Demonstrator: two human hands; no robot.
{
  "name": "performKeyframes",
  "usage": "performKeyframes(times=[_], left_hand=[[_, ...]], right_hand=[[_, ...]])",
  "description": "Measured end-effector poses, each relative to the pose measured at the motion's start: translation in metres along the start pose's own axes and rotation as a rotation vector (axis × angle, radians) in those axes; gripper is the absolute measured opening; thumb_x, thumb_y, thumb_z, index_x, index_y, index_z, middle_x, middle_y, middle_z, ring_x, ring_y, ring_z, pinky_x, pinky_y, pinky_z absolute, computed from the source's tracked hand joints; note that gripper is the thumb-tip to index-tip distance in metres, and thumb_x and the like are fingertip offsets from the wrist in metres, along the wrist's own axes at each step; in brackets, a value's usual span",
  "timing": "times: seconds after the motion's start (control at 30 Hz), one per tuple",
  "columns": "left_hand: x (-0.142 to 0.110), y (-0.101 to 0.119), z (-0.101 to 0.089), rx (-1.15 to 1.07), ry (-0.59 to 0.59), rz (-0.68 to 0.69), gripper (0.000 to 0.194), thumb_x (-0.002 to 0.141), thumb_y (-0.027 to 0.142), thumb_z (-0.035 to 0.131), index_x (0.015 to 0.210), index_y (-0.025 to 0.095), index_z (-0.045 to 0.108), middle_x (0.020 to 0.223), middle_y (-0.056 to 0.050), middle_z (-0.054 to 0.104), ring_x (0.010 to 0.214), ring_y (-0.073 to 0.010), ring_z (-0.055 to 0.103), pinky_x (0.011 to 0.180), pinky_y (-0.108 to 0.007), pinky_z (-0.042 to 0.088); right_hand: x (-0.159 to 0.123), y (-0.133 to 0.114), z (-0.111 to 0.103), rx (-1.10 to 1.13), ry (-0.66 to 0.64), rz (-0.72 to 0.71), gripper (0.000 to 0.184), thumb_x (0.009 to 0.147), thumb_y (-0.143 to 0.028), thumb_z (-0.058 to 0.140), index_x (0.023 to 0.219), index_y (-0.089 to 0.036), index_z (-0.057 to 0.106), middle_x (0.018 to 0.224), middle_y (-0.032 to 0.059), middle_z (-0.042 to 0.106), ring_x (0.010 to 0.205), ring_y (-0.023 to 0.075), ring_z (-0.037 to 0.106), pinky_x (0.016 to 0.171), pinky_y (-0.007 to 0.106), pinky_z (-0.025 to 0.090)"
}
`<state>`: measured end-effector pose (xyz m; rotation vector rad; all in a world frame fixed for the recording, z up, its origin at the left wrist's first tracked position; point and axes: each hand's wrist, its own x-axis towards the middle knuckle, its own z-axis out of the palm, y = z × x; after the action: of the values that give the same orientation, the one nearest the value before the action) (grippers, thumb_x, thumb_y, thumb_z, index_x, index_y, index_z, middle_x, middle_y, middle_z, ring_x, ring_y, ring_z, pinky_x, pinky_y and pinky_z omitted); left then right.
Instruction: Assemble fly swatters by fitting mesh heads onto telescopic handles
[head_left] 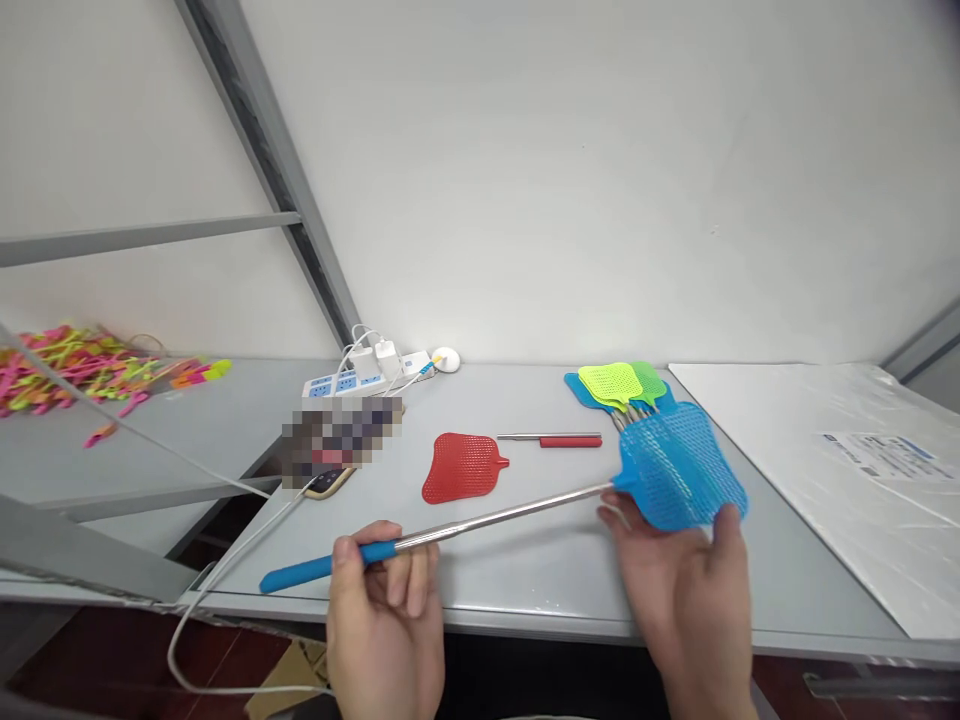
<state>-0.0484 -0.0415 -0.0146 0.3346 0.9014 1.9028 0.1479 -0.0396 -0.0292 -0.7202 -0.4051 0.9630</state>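
A blue fly swatter (pixel 679 470) with an extended metal rod is held level above the table's front part. Its blue handle is pinched between the thumb and fingers of my left hand (pixel 386 620). At the other end my right hand (pixel 679 590) supports the mesh head, thumb at its lower edge and fingers partly hidden behind it. Behind the rod lie a red swatter head (pixel 463 467) and a separate red-handled metal rod (pixel 570 441). Green, yellow-green and blue swatters (pixel 611 382) are stacked behind the held head, which covers part of them.
A power strip (pixel 322 388) with white chargers and a phone (pixel 330 484) sit at the table's left; a white cable (pixel 217 590) hangs over the edge. A flat white wrapped board (pixel 787 420) lies right. Colourful small items (pixel 82 370) are piled beyond the metal frame (pixel 277 150).
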Motion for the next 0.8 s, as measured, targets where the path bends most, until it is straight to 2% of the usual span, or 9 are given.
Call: performKeyframes(times=[0.07, 0.17, 0.27, 0.4, 0.5, 0.6, 0.67, 0.8], left_hand=[[0.008, 0.009, -0.005, -0.018, -0.006, -0.014, 0.024, 0.091, 0.039, 0.060, 0.081, 0.018, 0.066, 0.045, 0.008, 0.035, 0.043, -0.0054, 0.031, 0.061, -0.021, 0.047], [0.012, 0.014, -0.005, -0.016, -0.026, -0.043, 0.022, 0.088, 0.035, 0.060, 0.076, 0.017, 0.065, 0.043, 0.008, 0.034, 0.042, -0.0059, 0.030, 0.058, -0.020, 0.046], [0.009, 0.009, 0.004, -0.025, 0.028, -0.050, 0.025, 0.088, 0.035, 0.059, 0.071, 0.017, 0.061, 0.041, 0.008, 0.032, 0.040, -0.0059, 0.026, 0.055, -0.020, 0.044], [0.001, 0.000, 0.015, -0.056, 0.071, -0.013, 0.029, 0.091, 0.037, 0.057, 0.068, 0.018, 0.059, 0.039, 0.009, 0.030, 0.039, -0.0060, 0.023, 0.051, -0.017, 0.040], [-0.002, -0.003, 0.014, -0.009, 0.024, 0.019, 0.030, 0.091, 0.039, 0.056, 0.070, 0.018, 0.060, 0.040, 0.008, 0.033, 0.039, -0.0055, 0.027, 0.056, -0.019, 0.044], [-0.006, -0.004, 0.011, 0.047, -0.035, -0.002, 0.028, 0.089, 0.038, 0.058, 0.070, 0.018, 0.063, 0.040, 0.007, 0.035, 0.039, -0.0054, 0.032, 0.056, -0.019, 0.044], [-0.010, -0.004, 0.013, 0.031, -0.004, -0.016, 0.028, 0.088, 0.036, 0.057, 0.067, 0.018, 0.061, 0.038, 0.008, 0.035, 0.037, -0.0048, 0.032, 0.057, -0.019, 0.045], [-0.024, -0.011, 0.022, -0.042, 0.101, -0.023, 0.032, 0.090, 0.035, 0.053, 0.062, 0.019, 0.056, 0.036, 0.009, 0.032, 0.033, -0.0039, 0.027, 0.059, -0.021, 0.047]], right_hand=[[0.009, -0.006, 0.001, 0.012, 0.112, -0.065, 0.043, 0.094, -0.053, 0.050, 0.126, -0.029, 0.065, 0.122, 0.0040, 0.069, 0.113, 0.0228, 0.062, 0.099, 0.047, 0.049], [0.013, -0.007, 0.006, -0.014, 0.189, -0.087, 0.039, 0.091, -0.048, 0.059, 0.123, -0.026, 0.067, 0.126, 0.0035, 0.068, 0.118, 0.0207, 0.061, 0.107, 0.043, 0.044], [0.008, -0.001, 0.009, -0.035, 0.244, -0.128, 0.039, 0.091, -0.048, 0.061, 0.124, -0.027, 0.066, 0.124, 0.0027, 0.068, 0.114, 0.0191, 0.063, 0.102, 0.040, 0.049], [-0.002, 0.003, 0.008, -0.054, 0.334, -0.188, 0.033, 0.093, -0.046, 0.058, 0.117, -0.026, 0.067, 0.114, 0.0021, 0.072, 0.104, 0.0185, 0.066, 0.088, 0.035, 0.057], [-0.006, -0.001, 0.009, -0.072, 0.314, -0.260, 0.025, 0.094, -0.040, 0.057, 0.110, -0.025, 0.068, 0.111, 0.0015, 0.072, 0.096, 0.0181, 0.068, 0.080, 0.034, 0.058], [-0.009, -0.004, 0.013, -0.070, 0.191, -0.246, 0.020, 0.093, -0.036, 0.060, 0.106, -0.024, 0.069, 0.108, 0.0018, 0.073, 0.083, 0.0163, 0.071, 0.075, 0.033, 0.057], [-0.012, -0.004, 0.016, -0.077, 0.153, -0.207, 0.019, 0.092, -0.036, 0.062, 0.103, -0.022, 0.069, 0.102, 0.0028, 0.074, 0.076, 0.0163, 0.071, 0.073, 0.034, 0.056], [-0.023, 0.005, 0.018, -0.087, 0.214, -0.161, 0.024, 0.091, -0.041, 0.063, 0.101, -0.020, 0.069, 0.090, 0.0030, 0.076, 0.079, 0.0195, 0.074, 0.078, 0.038, 0.056]])
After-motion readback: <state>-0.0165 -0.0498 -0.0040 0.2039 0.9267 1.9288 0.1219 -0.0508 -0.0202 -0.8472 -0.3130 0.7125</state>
